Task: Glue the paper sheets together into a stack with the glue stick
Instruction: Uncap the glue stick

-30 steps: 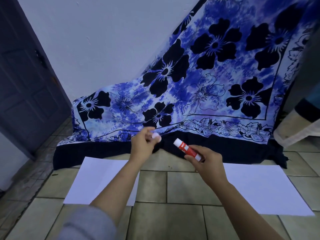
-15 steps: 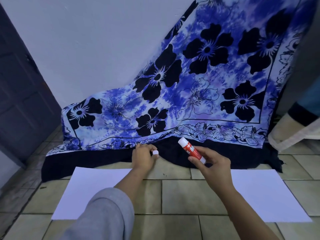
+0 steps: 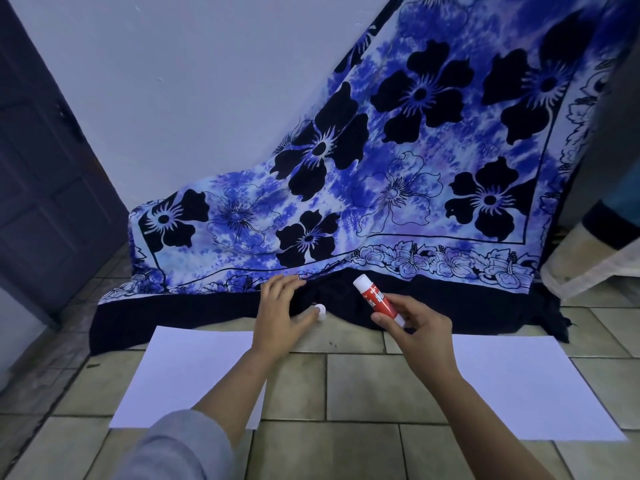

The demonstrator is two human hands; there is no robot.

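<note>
Right hand (image 3: 420, 325): fingers and thumb pinched round the lower end of the glue stick (image 3: 377, 299), holding it clear of the floor.
Glue stick: red body with white lettering, white tip bare and pointing up and to the left, tilted; its upper half stands free of the hand, in front of the dark hem of the cloth.
Left hand (image 3: 278, 315): palm down, fingers loosely spread and reaching towards the cloth; thumb tip touching or just beside the cap. Whether it presses the cap I cannot tell.
Cap (image 3: 321, 310): small and white, at the edge of the cloth hem, between the two hands.
Left paper sheet (image 3: 176, 375): flat on the tiled floor (image 3: 381, 386), partly under the left forearm.
Right paper sheet (image 3: 526, 386): flat on the tiles, well apart from the left sheet, bare tile between them.
Cloth (image 3: 398, 168): blue and black flower print, draped down to the floor behind both hands.
Sleeve (image 3: 180, 445): grey, on the left arm, at the bottom of the view.
</note>
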